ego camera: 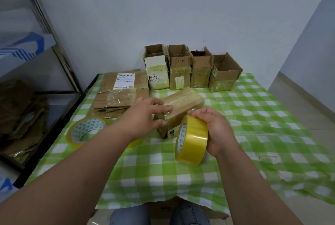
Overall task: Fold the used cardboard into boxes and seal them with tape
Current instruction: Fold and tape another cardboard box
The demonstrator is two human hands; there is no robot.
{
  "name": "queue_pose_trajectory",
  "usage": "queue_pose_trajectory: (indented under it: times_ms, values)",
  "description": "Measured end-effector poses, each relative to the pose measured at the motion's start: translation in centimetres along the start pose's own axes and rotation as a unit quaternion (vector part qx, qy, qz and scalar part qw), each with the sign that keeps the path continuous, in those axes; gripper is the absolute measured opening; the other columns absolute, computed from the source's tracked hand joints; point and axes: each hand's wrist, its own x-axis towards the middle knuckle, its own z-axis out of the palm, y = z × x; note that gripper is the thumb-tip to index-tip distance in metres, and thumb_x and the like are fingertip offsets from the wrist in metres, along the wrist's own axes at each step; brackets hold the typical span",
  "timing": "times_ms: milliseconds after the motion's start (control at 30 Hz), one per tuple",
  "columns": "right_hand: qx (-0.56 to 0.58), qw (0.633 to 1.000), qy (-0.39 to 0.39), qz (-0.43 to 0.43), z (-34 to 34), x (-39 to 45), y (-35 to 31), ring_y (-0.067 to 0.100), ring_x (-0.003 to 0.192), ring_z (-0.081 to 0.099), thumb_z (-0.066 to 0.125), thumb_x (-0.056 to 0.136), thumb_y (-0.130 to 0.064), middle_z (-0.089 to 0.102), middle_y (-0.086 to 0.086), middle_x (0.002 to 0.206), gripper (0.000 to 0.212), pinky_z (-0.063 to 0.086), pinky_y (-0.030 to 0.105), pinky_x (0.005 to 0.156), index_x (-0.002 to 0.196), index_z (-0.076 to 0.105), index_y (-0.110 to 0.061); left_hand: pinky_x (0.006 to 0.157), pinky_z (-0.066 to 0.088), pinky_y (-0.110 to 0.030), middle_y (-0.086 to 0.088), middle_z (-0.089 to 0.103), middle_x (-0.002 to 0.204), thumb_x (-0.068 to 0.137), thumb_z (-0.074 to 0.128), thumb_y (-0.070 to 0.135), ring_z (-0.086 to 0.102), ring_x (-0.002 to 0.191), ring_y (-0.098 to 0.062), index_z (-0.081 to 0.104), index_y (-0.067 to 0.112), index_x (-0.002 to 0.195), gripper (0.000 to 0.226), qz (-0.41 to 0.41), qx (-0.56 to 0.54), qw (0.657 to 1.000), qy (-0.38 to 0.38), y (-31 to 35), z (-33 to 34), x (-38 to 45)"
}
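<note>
A person seated at a table covered in a green-and-white checked cloth point(253, 116) works on a small cardboard box point(183, 101) lying on its side at the centre of the head view. The left hand point(145, 114) reaches in from seven o'clock, forearm extended, fingers straight and spread flat against the box's near end, thumb below; it appears to press down a strip of clear tape, though the glare makes that hard to confirm. The right hand point(215, 130) comes in from five o'clock, fingers curled over a roll of yellow tape point(192, 139) held on edge just beside the box. A second tape roll point(85, 130) lies flat at nine o'clock, its right side hidden behind the left forearm. A stack of flattened cardboard point(119, 92) sits at eleven o'clock, a shipping label on top. Four open-topped boxes point(192, 68) stand in a row against the wall at twelve o'clock. Knees in denim show at six o'clock.
</note>
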Motion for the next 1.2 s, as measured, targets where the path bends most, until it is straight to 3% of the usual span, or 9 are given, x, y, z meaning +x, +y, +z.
queue_pose_trajectory:
  times_ms: [133, 333, 567, 767, 900, 967, 1067, 1133, 1200]
  values:
    - [-0.065, 0.998, 0.012, -0.007, 0.8, 0.2, 0.3, 0.018, 0.065, 0.055, 0.064, 0.090, -0.009, 0.061, 0.004, 0.071, 0.019, 0.048, 0.036, 0.066, 0.072, 0.059, -0.014, 0.092, 0.024, -0.022, 0.013, 0.050, 0.140, 0.088, 0.069, 0.040, 0.030, 0.111, -0.006, 0.053, 0.048, 0.133, 0.048, 0.025, 0.044, 0.998, 0.021, -0.1, 0.4, 0.3]
    - [-0.086, 0.996, 0.026, -0.005, 1.0, 0.6, 0.4, 0.024, 0.079, 0.052, 0.063, 0.089, -0.011, 0.060, 0.008, 0.081, 0.017, 0.040, 0.037, 0.072, 0.073, 0.060, -0.016, 0.091, 0.024, -0.022, 0.010, 0.053, 0.138, 0.088, 0.070, 0.037, 0.038, 0.123, -0.013, 0.054, 0.043, 0.134, 0.050, 0.051, 0.069, 0.996, 0.024, -0.5, 0.3, 0.8]
    - [-0.079, 0.995, 0.050, -0.031, 0.8, 0.7, 0.4, 0.020, 0.075, 0.053, 0.063, 0.089, -0.008, 0.059, 0.003, 0.073, 0.026, 0.043, 0.035, 0.071, 0.065, 0.061, -0.017, 0.092, 0.027, -0.024, 0.009, 0.054, 0.139, 0.087, 0.071, 0.035, 0.039, 0.124, -0.015, 0.054, 0.042, 0.134, 0.051, 0.065, 0.073, 0.995, 0.022, -0.8, 0.2, 0.9]
    - [-0.113, 0.988, 0.071, -0.081, 0.5, 1.2, 0.1, 0.010, 0.120, 0.042, 0.065, 0.089, -0.007, 0.041, -0.016, 0.129, 0.025, 0.037, 0.039, 0.098, 0.065, 0.061, -0.016, 0.087, 0.030, -0.026, 0.003, 0.061, 0.133, 0.086, 0.074, 0.027, 0.046, 0.117, -0.020, 0.059, 0.038, 0.131, 0.048, 0.086, 0.071, 0.993, 0.049, -1.1, 0.4, 0.9]
    - [-0.069, 0.996, 0.031, -0.056, 0.5, 1.5, 0.2, 0.014, 0.099, 0.058, 0.059, 0.092, -0.005, 0.058, -0.014, 0.114, 0.034, 0.039, 0.032, 0.072, 0.061, 0.050, -0.015, 0.085, 0.029, -0.025, 0.003, 0.064, 0.129, 0.085, 0.076, 0.021, 0.049, 0.111, -0.019, 0.063, 0.036, 0.128, 0.047, 0.083, 0.055, 0.992, 0.078, -1.3, 1.1, 0.9]
    - [-0.070, 0.995, 0.041, -0.051, 0.4, 1.6, 0.2, 0.015, 0.101, 0.059, 0.059, 0.092, -0.006, 0.059, -0.016, 0.114, 0.038, 0.038, 0.032, 0.071, 0.057, 0.052, -0.019, 0.085, 0.031, -0.025, 0.003, 0.067, 0.126, 0.083, 0.077, 0.016, 0.051, 0.106, -0.021, 0.066, 0.033, 0.125, 0.047, 0.078, 0.031, 0.992, 0.096, -1.5, 1.5, 0.8]
    - [-0.047, 0.997, 0.035, -0.046, 0.4, 1.3, 0.0, 0.011, 0.086, 0.059, 0.058, 0.093, -0.005, 0.065, -0.023, 0.090, 0.033, 0.040, 0.031, 0.070, 0.063, 0.048, -0.016, 0.091, 0.033, -0.023, 0.009, 0.062, 0.132, 0.086, 0.073, 0.010, 0.048, 0.111, -0.014, 0.062, 0.034, 0.127, 0.048, 0.033, -0.041, 0.991, 0.125, -1.5, 2.2, 0.3]
    - [-0.052, 0.997, 0.036, -0.052, 0.3, 1.2, 0.2, 0.006, 0.091, 0.058, 0.060, 0.092, -0.005, 0.063, -0.025, 0.105, 0.032, 0.042, 0.031, 0.074, 0.064, 0.051, -0.016, 0.105, 0.032, -0.026, 0.017, 0.054, 0.139, 0.090, 0.066, 0.007, 0.041, 0.122, -0.006, 0.056, 0.040, 0.129, 0.052, -0.022, -0.101, 0.988, 0.113, -1.3, 2.3, 0.0]
    - [-0.066, 0.994, 0.041, -0.071, 0.2, 1.0, 0.2, 0.011, 0.113, 0.057, 0.063, 0.090, -0.005, 0.054, -0.016, 0.136, 0.037, 0.042, 0.034, 0.083, 0.056, 0.059, -0.019, 0.115, 0.023, -0.026, 0.022, 0.045, 0.145, 0.095, 0.058, 0.005, 0.036, 0.136, -0.007, 0.054, 0.042, 0.133, 0.053, -0.064, -0.143, 0.984, 0.088, -1.3, 2.2, -0.2]
